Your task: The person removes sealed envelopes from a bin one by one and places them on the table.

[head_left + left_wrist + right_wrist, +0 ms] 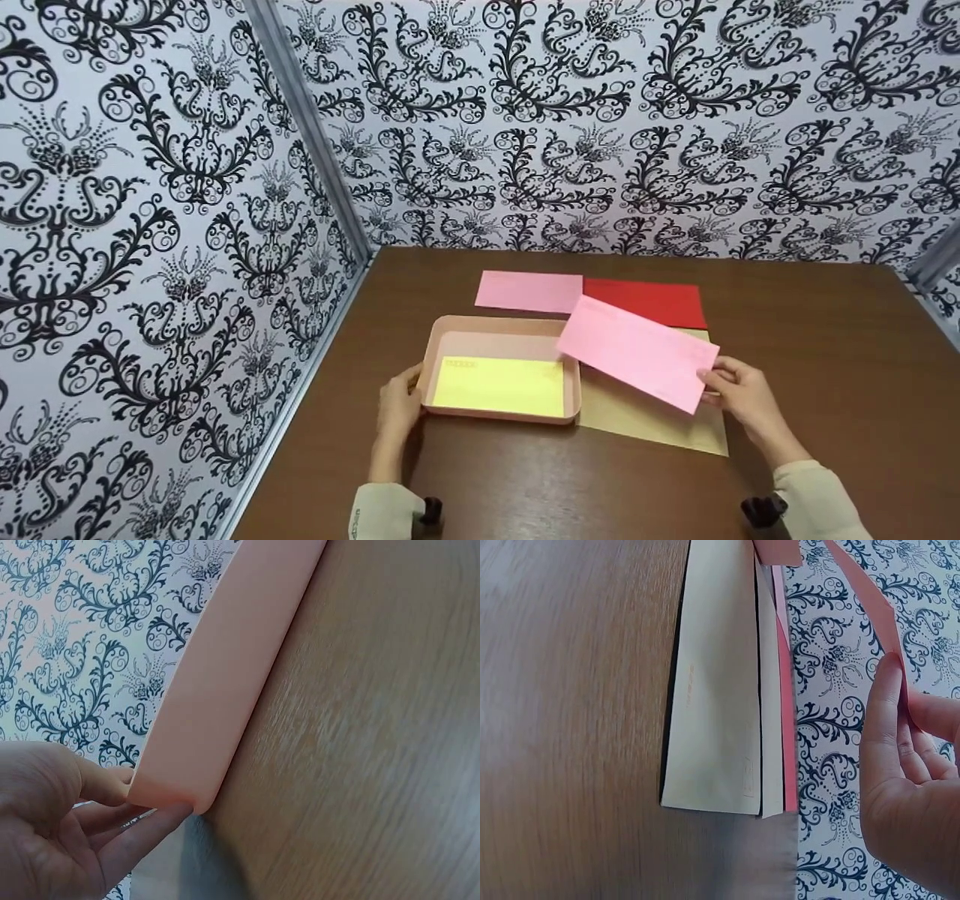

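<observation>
A shallow peach tray [501,418] stands on the table, and a yellow envelope [499,386] lies flat inside it. My left hand [399,405] grips the tray's left side near the front corner, thumb at the rim and fingers against the wall. With fingertips and thumb, my right hand [742,390] pinches a pink envelope [641,354] by its right end. That envelope slants in the air, its far left corner over the tray's right rim. Beneath it lie cream envelopes [716,705], partly hidden in the head view.
Behind the tray, another pink envelope [529,291] lies on the brown table [510,480]. A red envelope [649,300] is beside it to the right, partly covered by the raised one. Patterned walls [585,127] rise along the back and left table edges.
</observation>
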Available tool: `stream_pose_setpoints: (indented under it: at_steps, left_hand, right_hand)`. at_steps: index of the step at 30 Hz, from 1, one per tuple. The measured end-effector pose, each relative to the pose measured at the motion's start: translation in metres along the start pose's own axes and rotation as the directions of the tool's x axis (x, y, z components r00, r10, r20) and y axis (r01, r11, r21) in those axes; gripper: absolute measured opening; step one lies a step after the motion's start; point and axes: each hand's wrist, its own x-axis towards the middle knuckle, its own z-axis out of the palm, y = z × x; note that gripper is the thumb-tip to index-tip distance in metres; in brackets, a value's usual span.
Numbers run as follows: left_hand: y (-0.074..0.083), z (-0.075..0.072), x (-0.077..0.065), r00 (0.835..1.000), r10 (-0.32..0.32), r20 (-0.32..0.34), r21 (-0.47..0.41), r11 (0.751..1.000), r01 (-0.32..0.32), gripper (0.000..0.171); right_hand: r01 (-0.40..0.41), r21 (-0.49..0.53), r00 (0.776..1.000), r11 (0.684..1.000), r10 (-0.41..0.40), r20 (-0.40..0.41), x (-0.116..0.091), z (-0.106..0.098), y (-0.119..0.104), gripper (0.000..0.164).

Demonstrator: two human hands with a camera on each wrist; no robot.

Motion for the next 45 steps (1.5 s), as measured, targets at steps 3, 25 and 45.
stream_pose_setpoints:
  at_steps: [3,25,45]
  left_hand:
    - [0.001,-0.004,-0.002,1.0,-0.007,0.001,-0.001,1.0,0.007,0.048]
    - [-0.015,-0.039,-0.04,1.0,-0.005,0.02,-0.053,0.999,0.006,0.046]
    - [-0.024,-0.04,-0.068,0.998,0.012,0.056,-0.118,0.993,-0.005,0.045]
  right_hand:
    - [0.001,0.007,1.0,1.0,-0.001,-0.002,0.0,0.0,-0.001,0.021]
    - [0.01,0.024,0.999,1.0,-0.011,0.035,0.012,0.016,-0.019,0.029]
    - [-0.008,-0.014,0.992,1.0,0.009,0.124,0.068,0.085,-0.031,0.025]
